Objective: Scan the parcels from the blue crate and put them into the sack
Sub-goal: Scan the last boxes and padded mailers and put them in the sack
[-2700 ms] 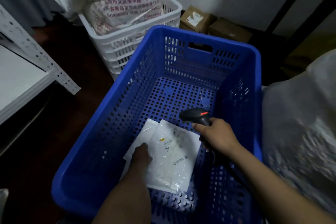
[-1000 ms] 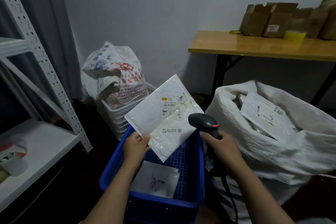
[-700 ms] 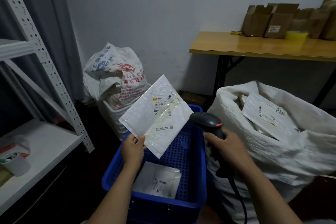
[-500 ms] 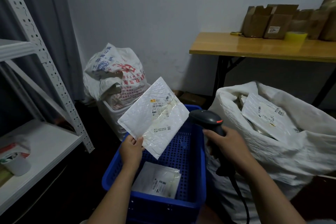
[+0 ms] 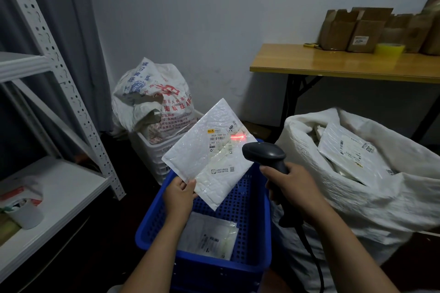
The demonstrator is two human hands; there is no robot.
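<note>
The left hand (image 5: 179,194) pinches a white bubble mailer (image 5: 209,153) under the red beam of the black handheld scanner (image 5: 264,154), which the right hand (image 5: 291,191) grips. One flat white parcel (image 5: 209,236) remains in the blue plastic crate (image 5: 250,261) below; the white woven sack (image 5: 357,197) to the right holds several.

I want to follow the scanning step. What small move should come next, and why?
Probably shift the scanner in the right hand slightly left: its red line falls right of the barcode on the white mailer that the left hand holds up.

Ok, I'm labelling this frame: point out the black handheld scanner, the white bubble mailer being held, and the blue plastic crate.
Black handheld scanner (image 5: 264,153): head view, top of its head.
White bubble mailer (image 5: 190,157): head view, bare left half.
Blue plastic crate (image 5: 209,266): head view, near rim.
</note>
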